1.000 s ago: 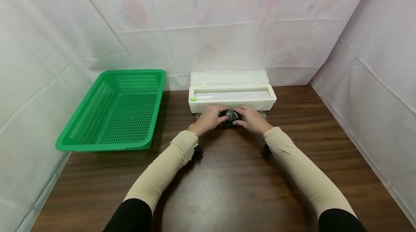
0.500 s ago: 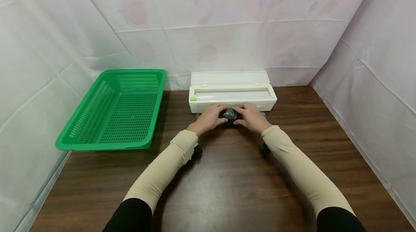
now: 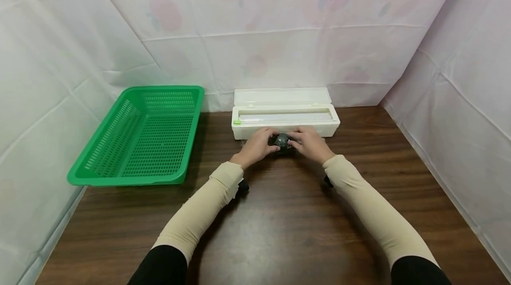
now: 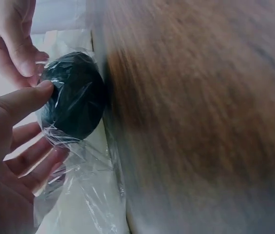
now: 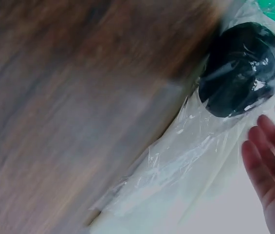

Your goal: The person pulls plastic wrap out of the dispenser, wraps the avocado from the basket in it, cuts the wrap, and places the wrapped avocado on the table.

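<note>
A dark green-black rounded object (image 3: 282,140), its kind not clear, is wrapped in clear cling film against the front of a white film dispenser (image 3: 285,129). My left hand (image 3: 255,145) holds it, thumb on its surface and fingers curled behind in the left wrist view. My right hand (image 3: 310,144) is at its other side, thumb close to it. In the right wrist view those fingers (image 5: 264,139) are extended and apart from the object. Loose cling film (image 4: 96,195) spreads from both ends of the bundle.
The dispenser's lid (image 3: 281,95) stands raised at the back, with a green slider (image 3: 237,122) at its left end. A green perforated basket (image 3: 184,161) occupies the left of the brown wooden table (image 3: 279,232). White cloth walls (image 3: 255,32) enclose the back and sides.
My right thumb has moved inward over the side of the wrapped object. The left hand keeps its place; dispenser and basket have not moved.
</note>
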`<state>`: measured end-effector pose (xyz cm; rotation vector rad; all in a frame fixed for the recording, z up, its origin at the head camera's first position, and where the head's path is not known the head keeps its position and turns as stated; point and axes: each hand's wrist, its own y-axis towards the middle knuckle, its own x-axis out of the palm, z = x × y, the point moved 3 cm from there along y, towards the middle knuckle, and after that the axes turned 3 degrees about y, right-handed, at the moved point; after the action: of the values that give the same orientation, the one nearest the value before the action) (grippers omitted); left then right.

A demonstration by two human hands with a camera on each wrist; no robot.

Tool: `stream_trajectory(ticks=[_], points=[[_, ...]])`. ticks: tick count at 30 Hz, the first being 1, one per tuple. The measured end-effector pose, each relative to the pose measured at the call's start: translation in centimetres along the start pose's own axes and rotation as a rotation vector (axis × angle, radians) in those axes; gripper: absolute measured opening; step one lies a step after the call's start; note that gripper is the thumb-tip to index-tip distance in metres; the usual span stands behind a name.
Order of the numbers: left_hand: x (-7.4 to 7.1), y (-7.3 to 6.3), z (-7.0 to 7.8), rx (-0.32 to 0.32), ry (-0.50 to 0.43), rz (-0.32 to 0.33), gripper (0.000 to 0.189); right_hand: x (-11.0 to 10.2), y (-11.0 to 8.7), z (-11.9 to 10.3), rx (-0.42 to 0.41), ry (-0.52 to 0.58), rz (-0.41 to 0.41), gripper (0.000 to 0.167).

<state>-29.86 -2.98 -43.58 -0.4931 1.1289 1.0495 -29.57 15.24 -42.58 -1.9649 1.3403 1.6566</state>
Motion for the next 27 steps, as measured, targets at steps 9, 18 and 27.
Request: stream_trajectory(ticks=[9,18,27], points=[[-0.2,0.3,-0.5,-0.004,-0.063,0.084,0.029,0.4,0.3,1.3,0.118,0.098,-0.047,0.023],[0.2,0.6,-0.8,-0.097,-0.171,0.139,0.017,0.4,0.0,2.5,0.26,0.318,-0.017,0.017],[0.6,0.4,-0.6,-0.112,-0.159,0.122,0.019,-0.4,0.2,2.2,0.232,0.245,-0.147,0.028]])
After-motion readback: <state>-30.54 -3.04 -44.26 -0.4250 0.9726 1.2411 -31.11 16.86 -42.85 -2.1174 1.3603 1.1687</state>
